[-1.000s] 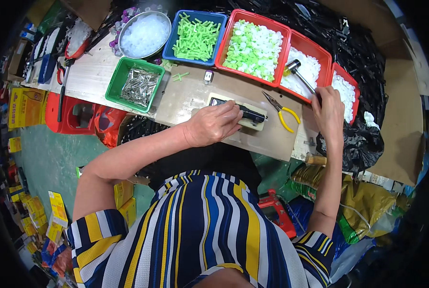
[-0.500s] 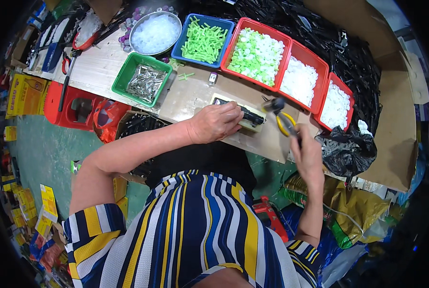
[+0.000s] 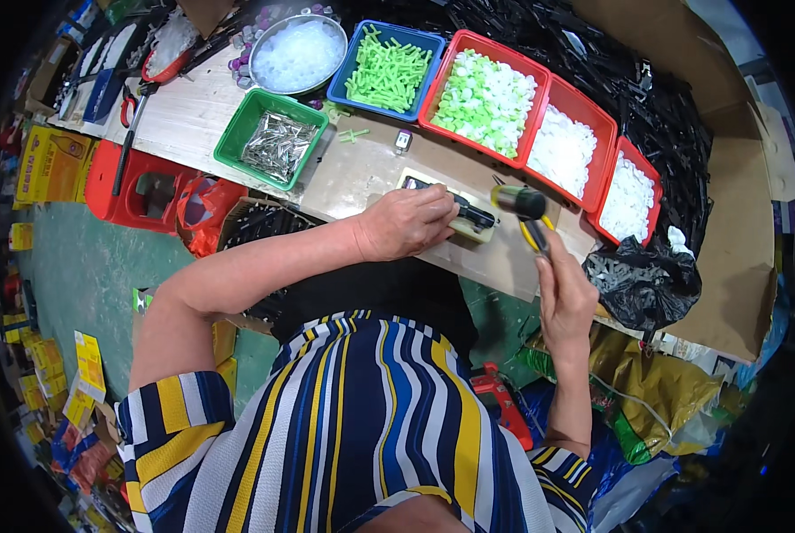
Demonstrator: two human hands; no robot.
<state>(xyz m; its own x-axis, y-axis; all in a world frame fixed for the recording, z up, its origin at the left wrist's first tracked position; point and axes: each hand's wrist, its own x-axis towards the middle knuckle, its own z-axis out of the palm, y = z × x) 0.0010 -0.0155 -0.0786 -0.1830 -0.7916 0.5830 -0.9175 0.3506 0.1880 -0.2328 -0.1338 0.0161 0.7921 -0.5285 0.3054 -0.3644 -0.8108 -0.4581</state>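
Head: my left hand seemingly steadies the clasped black part on the cream block, right hand gripping a hammer.

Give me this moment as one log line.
left hand: curled on black part, cream block beneath | right hand: holding hammer | pliers: partly hidden by hammer

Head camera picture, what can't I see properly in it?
In the head view:
- Black piece: partly hidden by the left hand.
- Pliers: middle hidden behind the hammer.
- Hammer: grip hidden inside the right hand.
- Metal pieces in the green tub: too small and jumbled to count.
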